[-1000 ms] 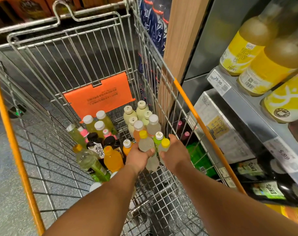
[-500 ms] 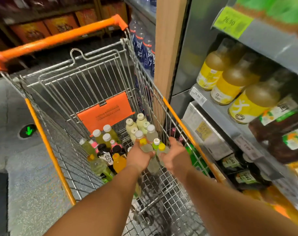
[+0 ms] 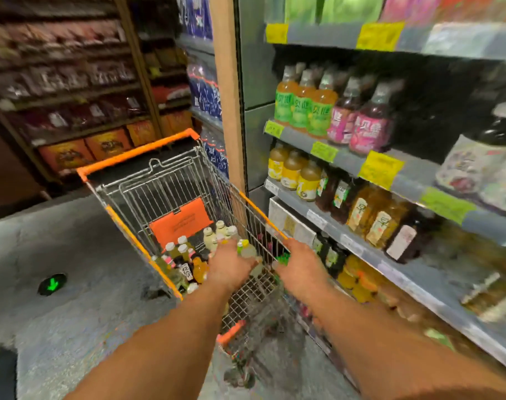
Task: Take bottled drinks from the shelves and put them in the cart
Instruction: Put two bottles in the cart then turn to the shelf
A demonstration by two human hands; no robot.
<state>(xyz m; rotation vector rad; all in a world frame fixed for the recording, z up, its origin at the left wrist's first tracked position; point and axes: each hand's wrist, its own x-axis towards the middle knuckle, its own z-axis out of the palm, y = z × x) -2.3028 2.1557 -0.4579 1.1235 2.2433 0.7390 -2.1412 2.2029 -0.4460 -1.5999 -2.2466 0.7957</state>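
Pale clear plastic bottle with a yellow cap point(image 3: 247, 251), long axis near upright, cap pointing up and away, inside the wire shopping cart with orange rim trim point(image 3: 254, 207) among bottles already stowed. The left hand point(image 3: 231, 265) curls round it; the blurred right hand point(image 3: 299, 268) hovers above the right rim, its grip impossible to judge. Step, by inference: placing. Next: release, then reach to the grey shelves point(image 3: 344, 160).

Both forearms are bare to each hand, left hand point(image 3: 231, 269) and right hand point(image 3: 299, 268), with no sleeves.
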